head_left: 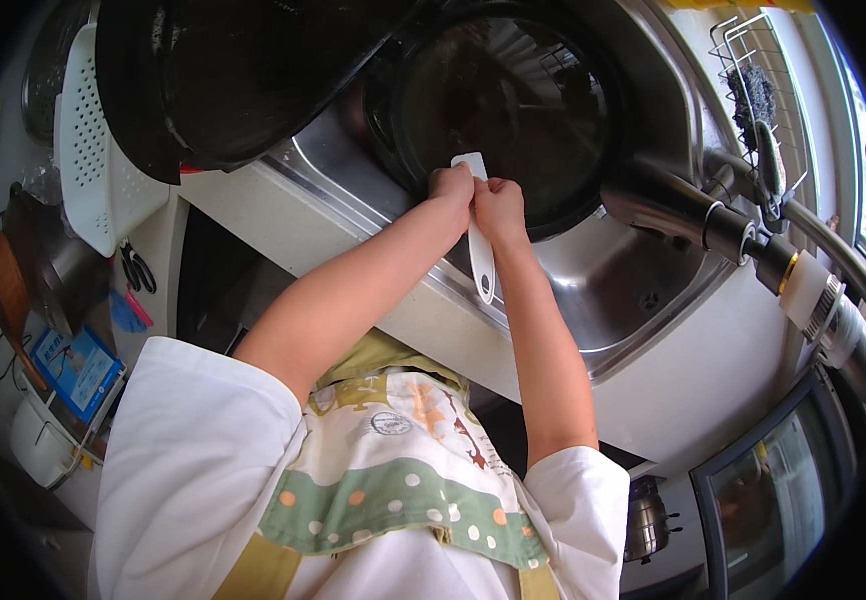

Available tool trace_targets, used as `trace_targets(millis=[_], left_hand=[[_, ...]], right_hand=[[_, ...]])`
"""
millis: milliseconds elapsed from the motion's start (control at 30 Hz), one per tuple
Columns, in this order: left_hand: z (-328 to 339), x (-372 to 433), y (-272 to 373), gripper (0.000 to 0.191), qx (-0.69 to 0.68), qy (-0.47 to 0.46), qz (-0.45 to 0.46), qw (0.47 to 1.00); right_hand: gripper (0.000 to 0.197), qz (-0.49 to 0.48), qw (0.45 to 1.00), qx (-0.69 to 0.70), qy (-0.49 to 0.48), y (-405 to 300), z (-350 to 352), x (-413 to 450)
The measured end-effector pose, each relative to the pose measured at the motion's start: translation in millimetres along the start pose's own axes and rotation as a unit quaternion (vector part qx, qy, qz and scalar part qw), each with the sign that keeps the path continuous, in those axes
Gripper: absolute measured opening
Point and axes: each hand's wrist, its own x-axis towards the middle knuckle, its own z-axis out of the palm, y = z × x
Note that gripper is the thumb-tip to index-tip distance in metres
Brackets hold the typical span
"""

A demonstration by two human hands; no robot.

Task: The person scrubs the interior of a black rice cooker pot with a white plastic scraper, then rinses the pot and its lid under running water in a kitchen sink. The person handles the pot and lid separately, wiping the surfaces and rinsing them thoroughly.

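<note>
My left hand [451,186] and my right hand [499,208] are close together, both gripping a white plastic-handled utensil [482,262]. Its long handle, with a hanging hole at the end, points toward my body. A short flat white end shows past my fingers, and its exact kind is unclear. Beneath that end lies a large round black pan [504,112] holding dark liquid with reflections on it. The pan rests in a stainless steel sink [620,300], apparently tilted against its front edge.
A big black vessel [253,67] looms at upper left, beside a white perforated basket [87,142]. The metal faucet [665,206] reaches in from the right. A wire rack [778,52] holds a steel-wool scrubber [752,101]. Black-handled scissors [137,268] lie on the left counter.
</note>
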Motion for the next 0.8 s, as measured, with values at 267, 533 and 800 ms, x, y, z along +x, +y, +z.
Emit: trace_targets(millis=[267,533,800], left_hand=[[1,-4,1,0.036,0.029,0.024,0.03,0.999],[-6,1,3,0.035,-0.001,0.006,0.023,1.0],[-5,0,20,0.034,0.013,0.0,0.009,1.0]], right_hand=[[0.032,-0.016,1.0,-0.009,0.012,3,4,-1],[0.032,-0.017,1.0,-0.013,0.019,-4,12,3],[0.031,0.0,1.0,-0.002,0.024,-23,12,0]])
